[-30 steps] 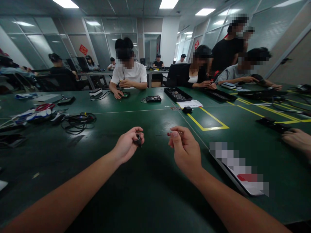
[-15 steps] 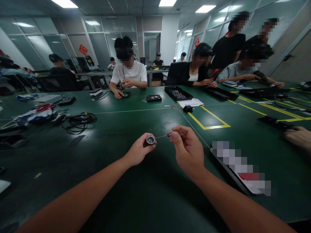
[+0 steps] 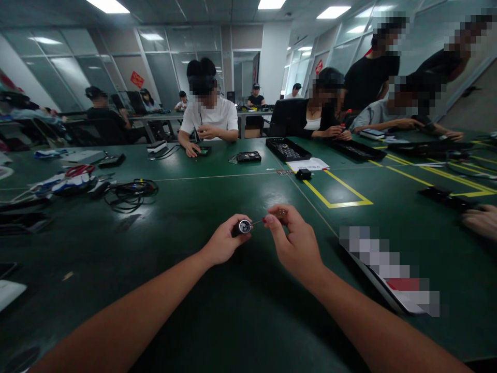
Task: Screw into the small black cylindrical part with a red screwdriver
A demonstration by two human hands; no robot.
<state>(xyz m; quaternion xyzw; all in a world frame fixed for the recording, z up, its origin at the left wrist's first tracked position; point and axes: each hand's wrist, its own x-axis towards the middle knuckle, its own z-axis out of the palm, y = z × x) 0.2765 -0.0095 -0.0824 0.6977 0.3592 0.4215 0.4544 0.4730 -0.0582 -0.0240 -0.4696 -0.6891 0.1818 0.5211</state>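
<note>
My left hand (image 3: 224,241) is closed around a small round black part (image 3: 244,226) with a silvery face, held just above the green table (image 3: 217,311). My right hand (image 3: 295,243) pinches a thin screwdriver (image 3: 267,218) with a red collar and clear handle. Its metal tip touches the face of the round part. Both hands meet near the middle of the view, close together.
A flat tray (image 3: 392,282) lies right of my right hand. Another person's hand (image 3: 481,220) rests at the far right. Tangled black cables (image 3: 130,192) lie at the left, black trays (image 3: 289,150) and a small black box (image 3: 303,174) farther back. Several people sit across the table.
My left hand has moved right and turned the round part's face towards me. The screwdriver tip has come in to touch it. Both hands have closed together.
</note>
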